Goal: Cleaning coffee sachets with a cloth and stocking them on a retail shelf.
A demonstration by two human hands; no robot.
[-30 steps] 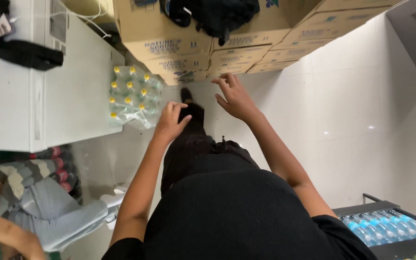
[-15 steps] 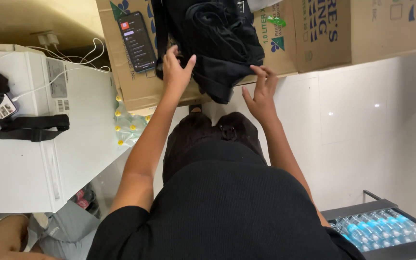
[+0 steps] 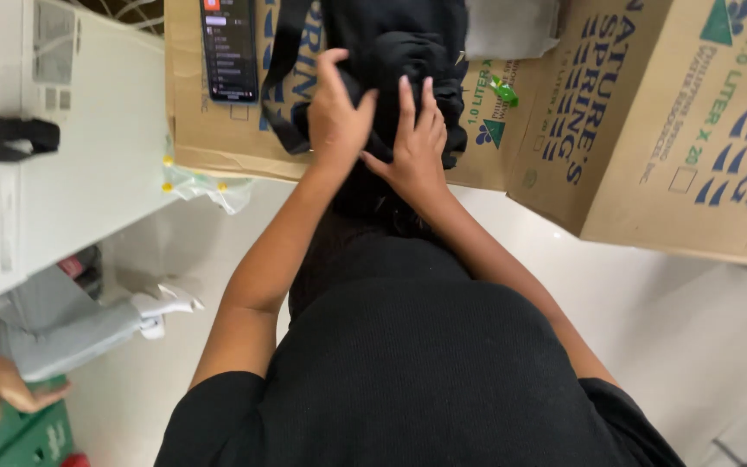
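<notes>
A black bag (image 3: 391, 52) lies at the upper centre of the frame on top of brown cardboard boxes (image 3: 650, 130), one strap looping down its left side. The left hand (image 3: 336, 117) is curled over the bag's fabric and appears to grip a fold; the right hand (image 3: 414, 143) presses on it with fingers spread, palm down, closed on nothing that can be seen. Risk, as judged: the bag sits near the box edge, so a pull toward the body could drag it off, and the strap could catch the phone (image 3: 228, 47) lying just left of it and knock it down. The bag's contents are hidden. The boxes are shut; contents not visible. A white appliance (image 3: 71, 173) stands at upper left.
</notes>
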